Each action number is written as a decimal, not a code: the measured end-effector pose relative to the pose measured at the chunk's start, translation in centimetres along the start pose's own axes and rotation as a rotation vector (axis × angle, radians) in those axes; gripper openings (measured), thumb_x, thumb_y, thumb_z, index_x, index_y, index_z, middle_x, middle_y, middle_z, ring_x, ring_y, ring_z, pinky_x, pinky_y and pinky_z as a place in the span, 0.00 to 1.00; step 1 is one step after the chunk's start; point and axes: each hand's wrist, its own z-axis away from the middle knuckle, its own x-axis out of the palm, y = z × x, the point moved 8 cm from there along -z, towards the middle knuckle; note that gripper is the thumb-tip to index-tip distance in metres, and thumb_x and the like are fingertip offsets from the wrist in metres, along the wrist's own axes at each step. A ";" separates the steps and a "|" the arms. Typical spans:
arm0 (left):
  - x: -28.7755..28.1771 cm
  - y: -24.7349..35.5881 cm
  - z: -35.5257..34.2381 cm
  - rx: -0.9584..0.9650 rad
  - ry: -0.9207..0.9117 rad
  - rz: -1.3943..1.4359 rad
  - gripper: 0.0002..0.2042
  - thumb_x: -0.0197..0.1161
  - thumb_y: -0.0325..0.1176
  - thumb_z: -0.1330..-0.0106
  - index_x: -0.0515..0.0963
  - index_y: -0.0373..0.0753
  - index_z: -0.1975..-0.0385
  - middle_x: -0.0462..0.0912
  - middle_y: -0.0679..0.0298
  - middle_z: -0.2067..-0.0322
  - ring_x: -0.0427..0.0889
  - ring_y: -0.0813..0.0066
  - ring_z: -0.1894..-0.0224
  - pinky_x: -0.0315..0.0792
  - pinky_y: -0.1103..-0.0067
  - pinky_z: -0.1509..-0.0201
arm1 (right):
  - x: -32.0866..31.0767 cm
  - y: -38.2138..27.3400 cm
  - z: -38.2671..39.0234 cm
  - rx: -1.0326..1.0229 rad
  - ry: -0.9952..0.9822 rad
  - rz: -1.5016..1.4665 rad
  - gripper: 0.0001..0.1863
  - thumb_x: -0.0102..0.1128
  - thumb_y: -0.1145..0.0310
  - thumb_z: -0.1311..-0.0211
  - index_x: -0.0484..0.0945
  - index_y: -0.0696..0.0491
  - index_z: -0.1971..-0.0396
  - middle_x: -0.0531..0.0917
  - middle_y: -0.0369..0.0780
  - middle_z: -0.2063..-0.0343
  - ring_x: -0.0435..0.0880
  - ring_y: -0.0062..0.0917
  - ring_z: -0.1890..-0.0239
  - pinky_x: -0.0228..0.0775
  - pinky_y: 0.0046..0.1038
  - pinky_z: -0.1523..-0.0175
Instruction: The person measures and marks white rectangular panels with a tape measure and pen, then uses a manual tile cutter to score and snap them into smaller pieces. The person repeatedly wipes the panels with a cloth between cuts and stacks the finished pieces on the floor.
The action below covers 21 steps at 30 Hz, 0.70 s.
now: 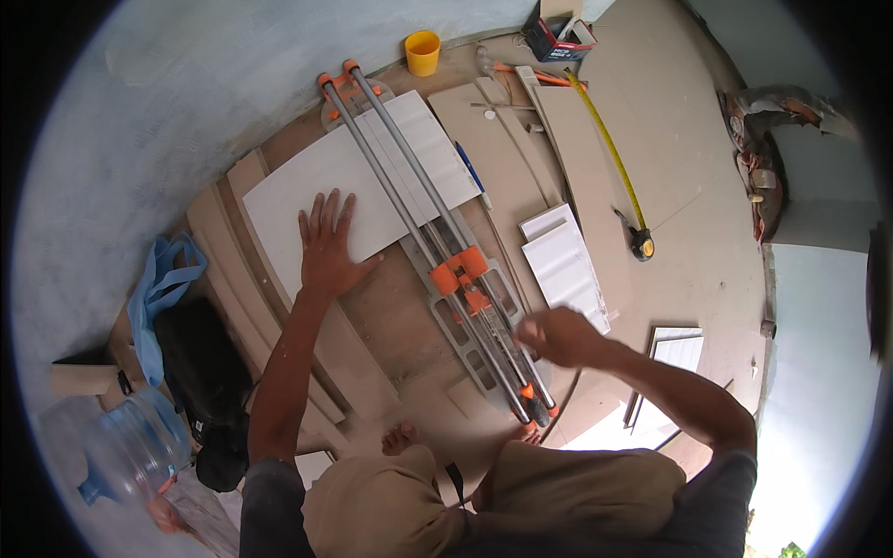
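My left hand (326,251) lies open, fingers spread, on a large white tile (288,200). The tile sits beneath the two metal rails of a manual tile cutter (406,177), with a faint line across it between the rails. The cutter's orange carriage (459,271) is just past the tile's near edge, and its dark handle (535,406) points down toward my feet. Right of the rails hovers my right hand (563,337), slightly blurred, fingers curled closed; whatever is in them, if anything, is hidden. A blue pen (468,166) lies along the tile's right edge.
Cut white tile pieces (563,265) and long beige strips (577,158) lie to the right. Beyond them is an extended yellow tape measure (642,244). A hammer (521,68), yellow cup (422,54) and open box (558,42) stand far off. Left: black bag (200,358), water jug (139,442).
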 end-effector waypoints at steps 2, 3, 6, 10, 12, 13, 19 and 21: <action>0.0 0.2 0.4 0.017 0.009 -0.005 0.56 0.78 0.56 0.50 0.54 0.46 0.22 0.52 0.56 0.22 0.43 0.52 0.19 0.35 0.48 0.17 | -6.4 -0.9 -4.3 -0.163 0.428 -0.313 0.15 0.59 0.56 0.29 0.84 0.53 0.61 0.85 0.45 0.71 0.87 0.33 0.69 0.77 0.35 0.62; -0.3 0.4 0.5 0.030 0.013 -0.016 0.55 0.79 0.54 0.49 0.54 0.45 0.22 0.53 0.55 0.23 0.45 0.51 0.19 0.37 0.50 0.17 | -7.4 0.1 -7.0 -0.105 0.463 -0.553 0.15 0.60 0.58 0.29 0.84 0.56 0.57 0.85 0.44 0.71 0.87 0.31 0.69 0.77 0.33 0.63; -1.3 0.8 0.7 0.051 0.160 0.080 0.50 0.78 0.49 0.47 0.59 0.43 0.24 0.59 0.54 0.25 0.53 0.50 0.22 0.46 0.52 0.19 | -6.8 1.7 -13.3 0.043 0.391 -1.175 0.22 0.60 0.60 0.29 0.79 0.64 0.48 0.84 0.45 0.55 0.87 0.32 0.59 0.80 0.28 0.58; -1.8 1.3 4.6 -0.087 0.366 0.309 0.36 0.74 0.39 0.42 0.69 0.38 0.33 0.71 0.51 0.36 0.68 0.51 0.32 0.63 0.58 0.28 | -5.2 0.6 -18.2 0.039 0.421 -1.409 0.19 0.63 0.60 0.29 0.78 0.62 0.52 0.83 0.45 0.59 0.88 0.31 0.60 0.79 0.31 0.63; -1.9 0.9 6.8 -0.224 0.413 0.380 0.28 0.71 0.36 0.38 0.72 0.37 0.38 0.76 0.52 0.43 0.73 0.55 0.40 0.68 0.61 0.34 | -5.0 -0.2 -19.2 0.135 0.496 -1.497 0.15 0.62 0.63 0.28 0.77 0.60 0.55 0.83 0.43 0.61 0.89 0.31 0.63 0.77 0.30 0.65; -1.8 0.7 7.7 -0.290 0.432 0.417 0.25 0.70 0.35 0.36 0.74 0.36 0.40 0.78 0.53 0.47 0.76 0.58 0.44 0.71 0.63 0.37 | -4.8 0.1 -19.2 0.186 0.536 -1.543 0.13 0.62 0.64 0.28 0.76 0.59 0.57 0.83 0.43 0.62 0.89 0.31 0.65 0.76 0.30 0.67; 4.2 -5.0 13.3 -0.880 0.399 1.284 0.19 0.62 0.40 0.25 0.74 0.31 0.45 0.82 0.55 0.55 0.81 0.63 0.52 0.74 0.70 0.42 | -6.9 -0.5 -17.2 0.053 0.829 -1.594 0.08 0.62 0.70 0.29 0.72 0.56 0.61 0.82 0.41 0.67 0.89 0.30 0.68 0.72 0.30 0.71; 4.6 -3.3 12.9 -0.955 0.304 1.529 0.23 0.62 0.42 0.25 0.72 0.28 0.42 0.81 0.51 0.51 0.81 0.60 0.47 0.74 0.69 0.39 | -8.3 0.6 -15.9 -0.070 0.932 -1.613 0.08 0.62 0.71 0.30 0.72 0.56 0.62 0.82 0.41 0.67 0.88 0.29 0.68 0.71 0.30 0.70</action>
